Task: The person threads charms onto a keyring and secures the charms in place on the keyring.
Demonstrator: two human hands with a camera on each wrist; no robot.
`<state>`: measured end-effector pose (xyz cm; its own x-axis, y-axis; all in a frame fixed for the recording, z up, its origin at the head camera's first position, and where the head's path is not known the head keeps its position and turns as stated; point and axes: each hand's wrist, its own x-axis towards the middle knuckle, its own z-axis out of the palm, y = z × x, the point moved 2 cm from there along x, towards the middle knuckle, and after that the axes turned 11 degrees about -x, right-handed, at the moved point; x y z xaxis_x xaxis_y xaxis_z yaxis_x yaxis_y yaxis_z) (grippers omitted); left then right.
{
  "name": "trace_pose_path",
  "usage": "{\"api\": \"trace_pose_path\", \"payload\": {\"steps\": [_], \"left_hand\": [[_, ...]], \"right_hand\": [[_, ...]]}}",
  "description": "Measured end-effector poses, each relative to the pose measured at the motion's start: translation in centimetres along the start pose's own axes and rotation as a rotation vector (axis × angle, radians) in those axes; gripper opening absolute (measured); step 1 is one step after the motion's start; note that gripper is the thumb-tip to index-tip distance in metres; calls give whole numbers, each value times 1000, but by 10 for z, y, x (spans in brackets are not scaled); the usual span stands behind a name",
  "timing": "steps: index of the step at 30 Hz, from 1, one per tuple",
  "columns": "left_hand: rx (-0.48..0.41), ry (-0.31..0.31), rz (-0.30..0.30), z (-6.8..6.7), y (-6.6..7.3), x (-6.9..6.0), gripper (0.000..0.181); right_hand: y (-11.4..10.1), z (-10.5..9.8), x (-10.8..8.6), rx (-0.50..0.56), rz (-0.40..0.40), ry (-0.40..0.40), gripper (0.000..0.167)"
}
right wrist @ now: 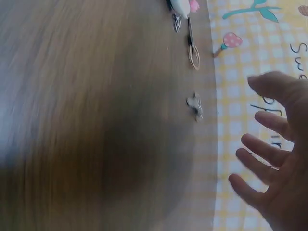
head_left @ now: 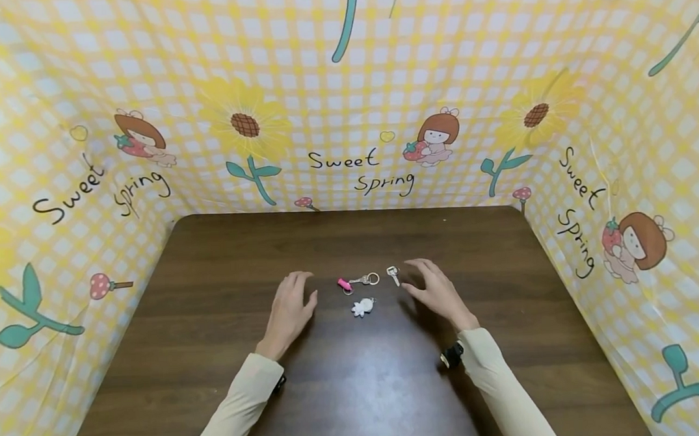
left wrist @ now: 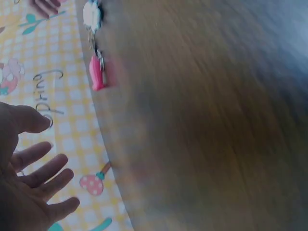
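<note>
Between the two hands, a pink piece (head_left: pixel 344 284) lies on the table beside a key with a ring (head_left: pixel 364 280). A separate key (head_left: pixel 393 275) lies to their right, close to the right hand (head_left: pixel 441 294). Nearer the person is a white charm (head_left: pixel 362 307). The left hand (head_left: pixel 288 312) hovers left of the pink piece, fingers spread and loosely bent, holding nothing. In the left wrist view, the left hand (left wrist: pixel 36 168) is apart from the pink piece (left wrist: pixel 96 73). The right hand (right wrist: pixel 274 154) has its fingers spread, apart from the loose key (right wrist: pixel 195 106).
The brown wooden table (head_left: pixel 357 387) has a checked yellow and white cloth (head_left: pixel 344 101) standing behind it and along both sides. Dark bands show at both wrists, below the light sleeves.
</note>
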<state>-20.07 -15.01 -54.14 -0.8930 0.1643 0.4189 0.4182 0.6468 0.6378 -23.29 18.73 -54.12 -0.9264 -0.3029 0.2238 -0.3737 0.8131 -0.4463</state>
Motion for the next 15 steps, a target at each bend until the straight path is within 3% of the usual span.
{"api": "trace_pose_path", "payload": {"steps": [8,15], "left_hand": [[27,-75,101,25,8,13,28],[16,-72,104,34,16,16,25]], "right_hand": [[-14,24,24,145,-51,41,37],[-17,41,31,97,-7,9,34]]}}
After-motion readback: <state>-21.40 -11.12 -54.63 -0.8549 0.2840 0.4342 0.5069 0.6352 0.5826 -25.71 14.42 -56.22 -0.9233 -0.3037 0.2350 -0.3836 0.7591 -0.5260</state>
